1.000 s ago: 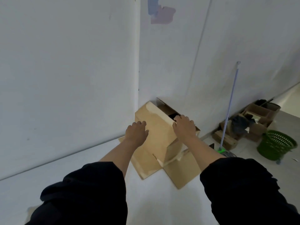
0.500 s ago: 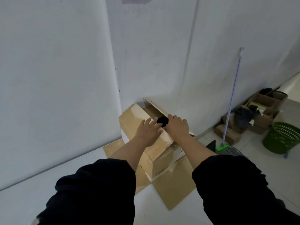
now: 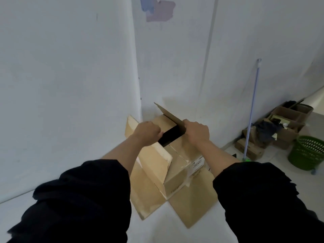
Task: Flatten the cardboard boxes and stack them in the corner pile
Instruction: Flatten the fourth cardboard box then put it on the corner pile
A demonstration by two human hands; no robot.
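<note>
One box (image 3: pixel 177 165) in wall corner, atop two flat sheets (image 3: pixel 191 206) on floor. Left hand (image 3: pixel 147 132) grips left flap; right hand (image 3: pixel 197 131) grips right flap. One broom (image 3: pixel 251 109), one basket (image 3: pixel 307 152) right.

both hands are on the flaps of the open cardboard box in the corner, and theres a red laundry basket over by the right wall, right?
Not quite: the basket is green, not red, as the head view shows. The rest holds: the left hand and right hand each grip a top flap of the open cardboard box in the corner.
</note>
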